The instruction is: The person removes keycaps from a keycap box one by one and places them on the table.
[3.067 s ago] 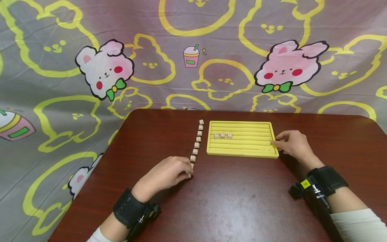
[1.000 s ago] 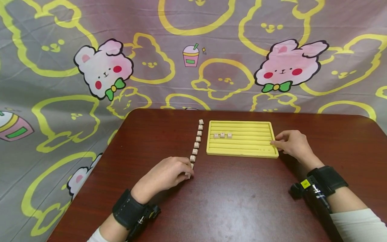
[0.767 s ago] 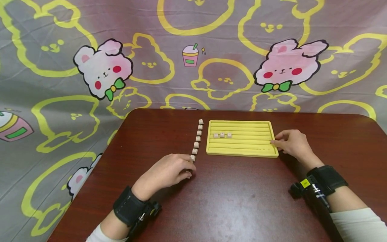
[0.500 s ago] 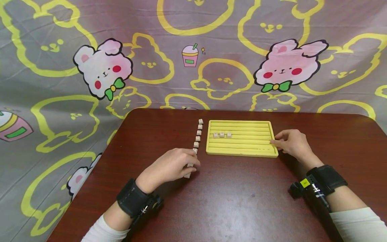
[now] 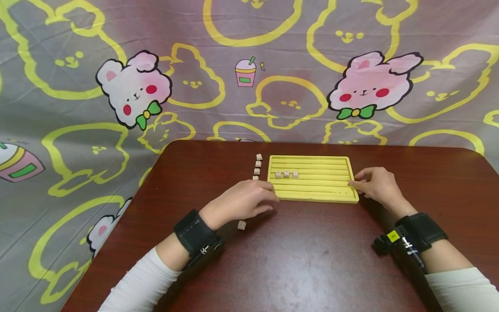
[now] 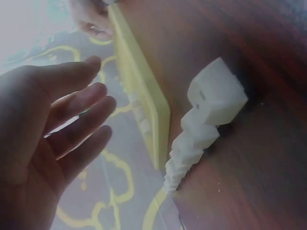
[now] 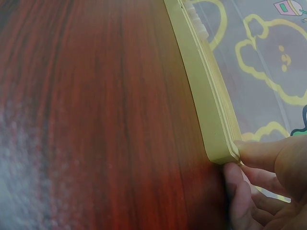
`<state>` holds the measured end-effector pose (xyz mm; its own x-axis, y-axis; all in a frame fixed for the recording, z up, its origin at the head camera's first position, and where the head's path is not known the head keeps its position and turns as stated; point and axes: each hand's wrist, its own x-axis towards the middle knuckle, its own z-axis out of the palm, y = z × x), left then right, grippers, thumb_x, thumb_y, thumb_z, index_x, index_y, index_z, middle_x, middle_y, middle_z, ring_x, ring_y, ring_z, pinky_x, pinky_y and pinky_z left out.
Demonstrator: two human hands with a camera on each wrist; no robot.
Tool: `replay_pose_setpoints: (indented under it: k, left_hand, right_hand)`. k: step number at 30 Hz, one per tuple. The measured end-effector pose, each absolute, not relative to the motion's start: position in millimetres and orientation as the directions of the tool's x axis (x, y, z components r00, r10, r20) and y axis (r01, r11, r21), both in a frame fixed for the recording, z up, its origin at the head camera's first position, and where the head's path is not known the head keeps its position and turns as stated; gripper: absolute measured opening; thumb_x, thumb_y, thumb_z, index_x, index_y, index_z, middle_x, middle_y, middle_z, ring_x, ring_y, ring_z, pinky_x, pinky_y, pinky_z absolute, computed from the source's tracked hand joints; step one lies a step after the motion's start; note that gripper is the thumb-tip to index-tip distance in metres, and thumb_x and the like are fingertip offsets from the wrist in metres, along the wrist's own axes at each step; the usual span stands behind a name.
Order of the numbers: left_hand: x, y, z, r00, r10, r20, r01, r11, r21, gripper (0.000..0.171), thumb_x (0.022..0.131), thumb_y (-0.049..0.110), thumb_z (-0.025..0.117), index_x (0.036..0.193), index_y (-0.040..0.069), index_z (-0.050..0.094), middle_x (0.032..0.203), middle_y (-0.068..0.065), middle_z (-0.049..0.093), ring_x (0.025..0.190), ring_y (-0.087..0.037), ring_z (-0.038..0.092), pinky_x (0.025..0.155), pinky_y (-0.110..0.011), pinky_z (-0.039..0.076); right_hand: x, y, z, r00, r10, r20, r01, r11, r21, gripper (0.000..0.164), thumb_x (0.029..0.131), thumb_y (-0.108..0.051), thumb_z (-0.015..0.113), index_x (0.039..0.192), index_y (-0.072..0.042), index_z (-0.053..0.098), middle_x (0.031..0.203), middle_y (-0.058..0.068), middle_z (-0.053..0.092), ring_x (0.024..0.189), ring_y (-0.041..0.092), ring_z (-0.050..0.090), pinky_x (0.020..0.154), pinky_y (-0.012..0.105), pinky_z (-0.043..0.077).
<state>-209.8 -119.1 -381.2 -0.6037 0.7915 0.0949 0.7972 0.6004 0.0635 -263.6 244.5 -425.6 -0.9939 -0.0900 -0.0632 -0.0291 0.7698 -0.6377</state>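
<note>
My left hand hovers above the row near the yellow ridged tray's front left corner. Its fingers are loosely extended and apart, with nothing between them in the left wrist view. Small off-white keycaps run in a line left of the tray; the hand hides the middle of it. The nearest keycap shows below the hand, and in the left wrist view it leads the line. Three keycaps sit along one groove of the tray. My right hand pinches the tray's right edge, thumb on top.
The brown wooden table carries everything. Behind it hangs a grey cloth printed with rabbits and yellow outlines. Black straps with small cameras circle both wrists, one a left strap.
My left hand has let go at the near end of the keycap line, then moved up along it and right toward the tray. The nearest keycap is uncovered. My right hand stays on the tray.
</note>
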Motion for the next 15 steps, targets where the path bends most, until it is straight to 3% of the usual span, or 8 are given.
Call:
replay_pose_setpoints:
  k: [5,15]
  left_hand:
    - [-222.7,-107.9,-381.4,-0.576,0.812,0.087,0.817,0.575,0.042,0.020,0.093,0.022,0.070,0.112,0.017,0.075,0.104,0.003,0.069,0.094,-0.009,0.066,0.081,-0.028,0.057]
    - [-244.0,-98.3,-381.4,-0.599,0.797,0.073,0.800,0.600,0.005,0.023,0.092,0.022,0.071,0.115,0.019,0.074,0.111,0.003,0.068,0.103,-0.010,0.065,0.085,-0.026,0.056]
  right_hand:
    - [-263.2,245.2,-425.7,-0.994,-0.089,-0.058,-0.032,0.773,-0.634,0.039,0.089,-0.028,0.073,0.110,0.005,0.067,0.086,0.015,0.074,0.066,0.014,0.066,0.057,0.025,0.055]
    - [-262.1,245.1,-425.8,-0.995,-0.087,-0.042,-0.040,0.766,-0.642,0.037,0.089,-0.027,0.072,0.108,0.005,0.067,0.090,0.018,0.074,0.066,0.014,0.067,0.058,0.027,0.057]
